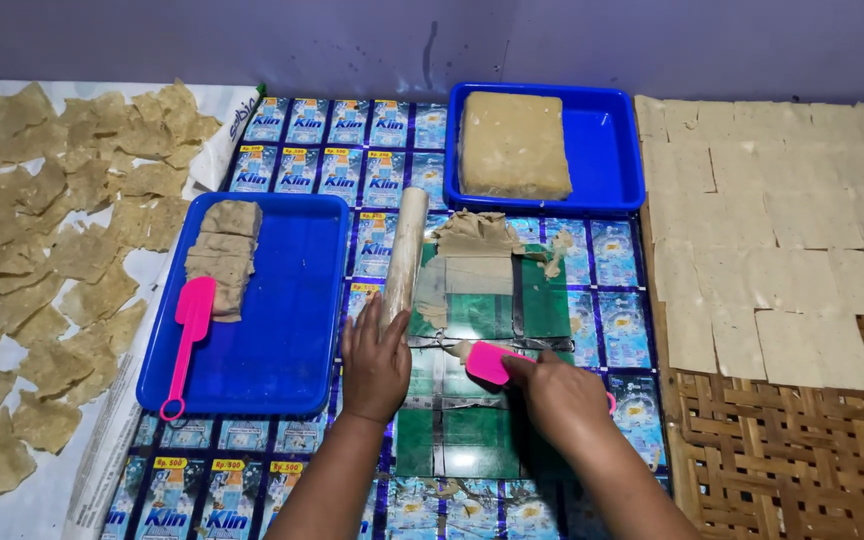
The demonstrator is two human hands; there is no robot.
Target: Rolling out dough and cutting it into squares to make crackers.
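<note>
At centre, on the green board [472, 400]: my left hand [374, 365] lies flat, fingers spread, palm down beside the near end of the rolling pin [404, 255], pinning the board so it does not slide; it grips nothing; my right hand [557, 395] is closed round a pink scraper [489, 362], blade angled low to the board, touching a scrap of dough [460, 350], placed to lift what sticks. Ahead of the scraper: thin dough sheets [472, 255], folded and rumpled, one edge against the pin. Left: blue tray [282, 330] with stacked dough slices [222, 255] and a pink spatula [187, 340] resting over its rim, within reach. Far centre: second blue tray [607, 150] holding a dough block [512, 145], the stock. Right: cut squares [772, 230] laid edge to edge on a woven mat [802, 450], apart for drying, I judge. Far left: irregular dried pieces [52, 250] spread on white sheeting [42, 490]. Underneath all: a printed sachet sheet [352, 150] as cover.
</note>
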